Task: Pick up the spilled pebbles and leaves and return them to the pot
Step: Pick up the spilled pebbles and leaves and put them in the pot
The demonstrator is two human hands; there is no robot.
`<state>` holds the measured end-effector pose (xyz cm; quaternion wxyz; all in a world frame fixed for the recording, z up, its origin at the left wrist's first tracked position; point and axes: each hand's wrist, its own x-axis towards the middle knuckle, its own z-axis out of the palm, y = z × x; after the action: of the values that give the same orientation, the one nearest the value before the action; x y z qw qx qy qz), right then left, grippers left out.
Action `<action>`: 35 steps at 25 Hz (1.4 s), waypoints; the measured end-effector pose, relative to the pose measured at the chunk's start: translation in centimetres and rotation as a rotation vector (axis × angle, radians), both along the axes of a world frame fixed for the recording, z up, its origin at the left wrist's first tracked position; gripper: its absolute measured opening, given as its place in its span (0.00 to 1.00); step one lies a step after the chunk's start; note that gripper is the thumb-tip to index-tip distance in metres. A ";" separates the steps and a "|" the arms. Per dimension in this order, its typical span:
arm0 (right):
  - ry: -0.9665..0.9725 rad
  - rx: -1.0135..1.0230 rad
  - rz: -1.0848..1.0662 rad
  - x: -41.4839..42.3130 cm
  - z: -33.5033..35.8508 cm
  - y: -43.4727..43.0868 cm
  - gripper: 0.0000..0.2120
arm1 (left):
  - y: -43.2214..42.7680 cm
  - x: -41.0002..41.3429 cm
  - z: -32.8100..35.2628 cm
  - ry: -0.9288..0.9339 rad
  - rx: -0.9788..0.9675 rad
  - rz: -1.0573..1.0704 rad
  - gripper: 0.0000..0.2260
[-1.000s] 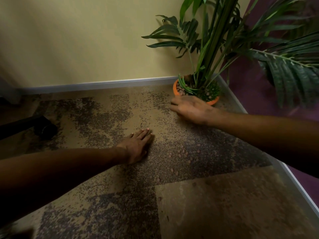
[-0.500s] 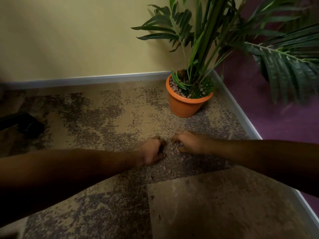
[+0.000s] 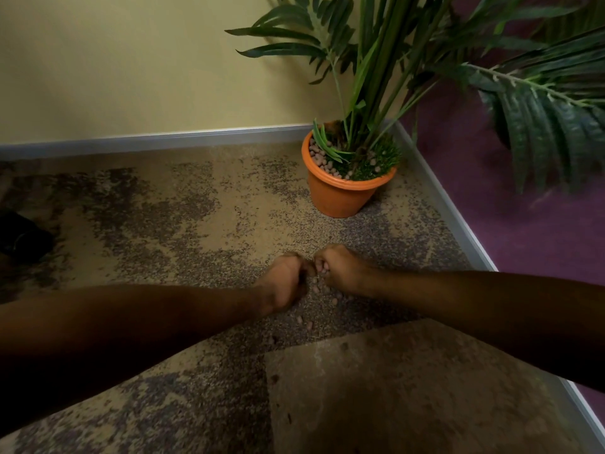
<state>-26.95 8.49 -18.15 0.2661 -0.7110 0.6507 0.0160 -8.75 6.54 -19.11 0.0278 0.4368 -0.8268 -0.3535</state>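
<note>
Grip: left hand [image 3: 284, 285] and right hand [image 3: 339, 270] curled, nearly touching, contents not discernible | spilled pebbles [image 3: 334, 301] lay on carpet [image 3: 196, 224] between and below the hands | pot [image 3: 337, 199] stood upright beyond, apart.

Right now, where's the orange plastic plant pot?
Head view: the orange plastic plant pot stands right of centre at the far corner of the speckled carpet, beyond the left hand and right hand.
</note>
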 end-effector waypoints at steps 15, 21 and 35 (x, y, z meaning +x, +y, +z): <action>0.140 -0.679 0.229 -4.3 7.7 -2.8 0.12 | -0.3 -0.5 -0.7 -0.076 -0.045 -0.235 0.08; 0.147 -0.723 0.054 -6.8 9.7 -5.1 0.11 | -0.5 -0.6 -0.5 -0.121 -0.011 -0.155 0.08; 0.468 -0.743 0.189 -5.3 11.2 -2.3 0.13 | -5.9 -0.6 7.1 0.023 -0.087 0.063 0.08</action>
<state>-32.26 6.19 -6.98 -0.1642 -0.7918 0.5873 -0.0342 -9.39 0.66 -12.04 0.0671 0.4569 -0.8268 -0.3213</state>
